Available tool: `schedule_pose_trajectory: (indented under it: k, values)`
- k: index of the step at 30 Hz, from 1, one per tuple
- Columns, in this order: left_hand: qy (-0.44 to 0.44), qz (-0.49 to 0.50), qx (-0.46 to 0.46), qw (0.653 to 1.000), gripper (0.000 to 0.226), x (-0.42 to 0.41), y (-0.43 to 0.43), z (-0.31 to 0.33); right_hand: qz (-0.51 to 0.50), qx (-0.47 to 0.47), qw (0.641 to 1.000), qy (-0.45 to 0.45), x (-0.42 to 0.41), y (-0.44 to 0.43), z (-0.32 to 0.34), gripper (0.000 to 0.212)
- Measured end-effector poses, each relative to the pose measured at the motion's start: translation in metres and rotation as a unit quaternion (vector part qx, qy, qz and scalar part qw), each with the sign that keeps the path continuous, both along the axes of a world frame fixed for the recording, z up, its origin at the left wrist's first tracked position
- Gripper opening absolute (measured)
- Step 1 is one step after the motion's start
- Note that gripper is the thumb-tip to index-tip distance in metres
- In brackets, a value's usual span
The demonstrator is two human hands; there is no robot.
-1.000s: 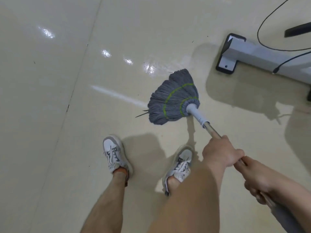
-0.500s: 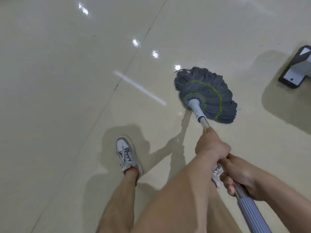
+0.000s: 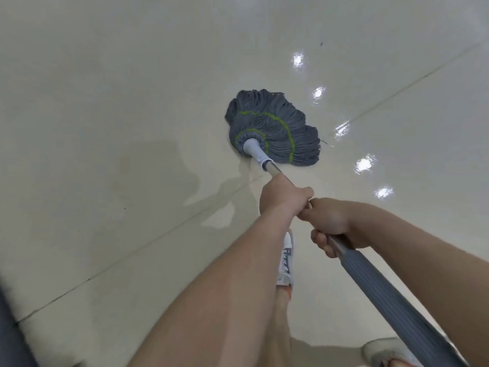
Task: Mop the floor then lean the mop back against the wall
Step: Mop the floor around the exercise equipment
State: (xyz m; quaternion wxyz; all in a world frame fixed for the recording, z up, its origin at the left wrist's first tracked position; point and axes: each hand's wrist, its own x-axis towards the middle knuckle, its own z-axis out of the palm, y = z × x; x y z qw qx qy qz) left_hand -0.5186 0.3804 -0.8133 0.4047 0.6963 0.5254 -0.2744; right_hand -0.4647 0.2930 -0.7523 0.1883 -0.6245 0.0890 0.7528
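A grey string mop head [image 3: 275,128] with green stitched rings lies flat on the glossy cream tile floor [image 3: 105,102], ahead of me. Its white collar joins a metal handle [image 3: 272,169] that runs back toward me into a grey ribbed grip [image 3: 391,298]. My left hand [image 3: 281,196] grips the metal handle low down, close to the mop head. My right hand [image 3: 330,225] grips the handle just behind it, where the ribbed grip begins. The handle between the two hands is hidden.
My two white sneakers show below my arms, one [image 3: 287,258] under the left forearm and one [image 3: 386,353] at the bottom right. A tile joint [image 3: 148,242] crosses the floor diagonally. A dark edge [image 3: 10,329] sits at the bottom left corner.
The view has swung left, so the grey stand at the right has left the frame. The mop head has swept across the floor and now lies over a different tile. Both hands keep their grip.
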Motion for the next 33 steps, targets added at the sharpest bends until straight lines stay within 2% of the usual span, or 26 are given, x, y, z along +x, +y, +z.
schedule_pose_trajectory:
  k: [3,5,7,9,11,13,15,21,25,27,30,33]
  values:
    - [-0.009,0.074,0.005,0.997,0.031,-0.019,0.065,0.001,-0.039,0.058,0.998,-0.008,-0.013,0.069,-0.008,0.007]
    - [-0.03,0.152,-0.006,0.988,0.036,-0.04,0.087,0.004,-0.135,0.097,0.986,0.012,-0.03,0.092,-0.009,0.013]
    - [-0.053,0.239,-0.045,0.969,0.033,-0.062,0.087,0.015,-0.224,0.12,0.961,0.106,-0.048,0.093,-0.001,0.02]
    - [-0.074,0.279,-0.084,0.954,0.027,-0.086,0.073,0.027,-0.235,0.113,0.948,0.184,-0.065,0.082,0.016,0.024]
    - [-0.094,0.3,-0.115,0.942,0.024,-0.103,0.058,0.038,-0.217,0.08,0.962,0.144,-0.08,0.074,0.03,0.019]
    - [-0.096,0.312,-0.13,0.936,0.024,-0.107,0.058,0.039,-0.173,0.066,0.982,0.042,-0.088,0.076,0.033,0.032]
    - [-0.096,0.332,-0.128,0.93,0.021,-0.1,0.072,0.034,-0.134,0.068,0.988,-0.02,-0.089,0.089,0.03,0.036]
    - [-0.087,0.254,-0.04,0.962,0.025,-0.074,0.141,0.02,-0.106,0.067,0.988,-0.091,-0.079,0.155,0.015,0.029]
    - [-0.054,0.105,-0.001,0.993,0.033,-0.065,0.163,0.021,-0.048,0.067,0.986,-0.144,-0.079,0.169,0.006,0.02]
    - [-0.046,0.07,-0.004,0.996,0.034,-0.063,0.152,0.022,0.06,0.074,0.975,-0.201,-0.076,0.156,0.003,0.017]
    - [-0.044,0.046,-0.016,0.998,0.033,-0.061,0.112,0.024,0.247,0.068,0.927,-0.275,-0.073,0.111,0.004,0.022]
    - [-0.02,-0.014,-0.038,0.999,0.027,-0.058,0.046,0.027,0.318,0.05,0.899,-0.295,-0.077,0.04,0.011,0.033]
